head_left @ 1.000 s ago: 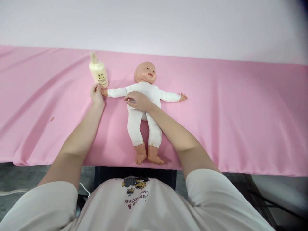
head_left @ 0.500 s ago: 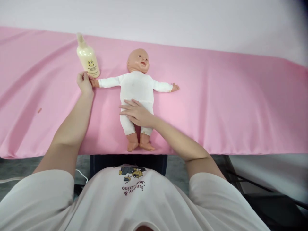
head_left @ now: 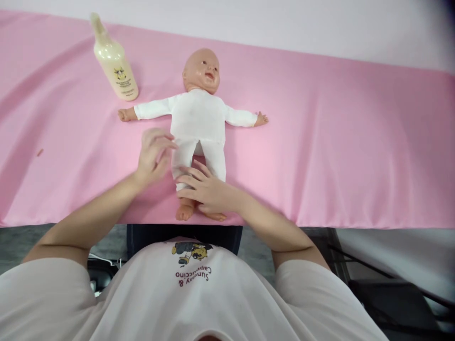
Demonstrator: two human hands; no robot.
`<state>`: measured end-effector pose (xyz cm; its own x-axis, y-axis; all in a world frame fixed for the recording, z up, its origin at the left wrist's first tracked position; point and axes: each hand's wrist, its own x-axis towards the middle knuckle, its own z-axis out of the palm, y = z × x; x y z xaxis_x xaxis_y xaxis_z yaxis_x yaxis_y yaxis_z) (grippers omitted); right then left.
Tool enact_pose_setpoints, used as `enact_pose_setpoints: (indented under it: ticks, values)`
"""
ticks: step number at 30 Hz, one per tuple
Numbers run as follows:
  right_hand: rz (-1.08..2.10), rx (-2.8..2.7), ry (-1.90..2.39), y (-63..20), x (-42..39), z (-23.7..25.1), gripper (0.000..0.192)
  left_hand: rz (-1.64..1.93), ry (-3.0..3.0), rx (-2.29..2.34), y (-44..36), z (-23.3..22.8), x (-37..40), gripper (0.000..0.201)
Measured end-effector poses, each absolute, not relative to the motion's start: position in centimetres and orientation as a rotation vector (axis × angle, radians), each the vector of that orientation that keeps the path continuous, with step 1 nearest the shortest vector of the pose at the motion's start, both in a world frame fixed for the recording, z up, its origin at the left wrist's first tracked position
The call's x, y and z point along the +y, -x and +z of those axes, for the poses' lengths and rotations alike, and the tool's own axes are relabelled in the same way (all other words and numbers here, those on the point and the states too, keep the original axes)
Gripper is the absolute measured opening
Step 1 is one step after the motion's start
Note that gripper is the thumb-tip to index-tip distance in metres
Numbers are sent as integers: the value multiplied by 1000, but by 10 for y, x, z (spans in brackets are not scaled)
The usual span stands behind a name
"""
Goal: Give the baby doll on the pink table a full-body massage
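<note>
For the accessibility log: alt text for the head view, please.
A baby doll in white lies face-up on a pink cloth; the right hand rests on its lower legs, the left hand hovers open beside its thigh. A cream bottle stands upper left.

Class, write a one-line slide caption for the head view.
Both hands, left and right, at a baby doll's legs.
</note>
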<state>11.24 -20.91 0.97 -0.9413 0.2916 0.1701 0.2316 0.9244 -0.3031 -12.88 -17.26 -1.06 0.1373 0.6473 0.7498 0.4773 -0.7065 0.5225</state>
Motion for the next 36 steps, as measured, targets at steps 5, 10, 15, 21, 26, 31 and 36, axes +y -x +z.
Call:
enact_pose_setpoints:
  ticks: [5, 10, 15, 21, 26, 31, 36]
  values:
    - [205, -2728, 351, -115, -212, 3, 38, 1366, -2537, 625, 117, -13, -208, 34]
    - [154, -2625, 331, -117, -213, -6, 41, 1437, -2706, 337, 110, -2, -213, 28]
    - [263, -2531, 443, -121, -213, -14, 29, 1365, -2847, 424, 108, 4, -212, 16]
    - [326, -2352, 508, -125, -217, -15, 18, 1585, -2854, 413, 101, 8, -213, 7]
    - [414, -2360, 443, -128, -218, -16, 14, 1618, -2852, 304, 99, 10, -211, 10]
    - [300, -2358, 394, -127, -217, -13, 5, 1138, -2245, 745, 113, -11, -213, 10]
    - [122, -2203, 249, -122, -215, -5, 13, 1130, -2262, 705, 118, -21, -221, 21]
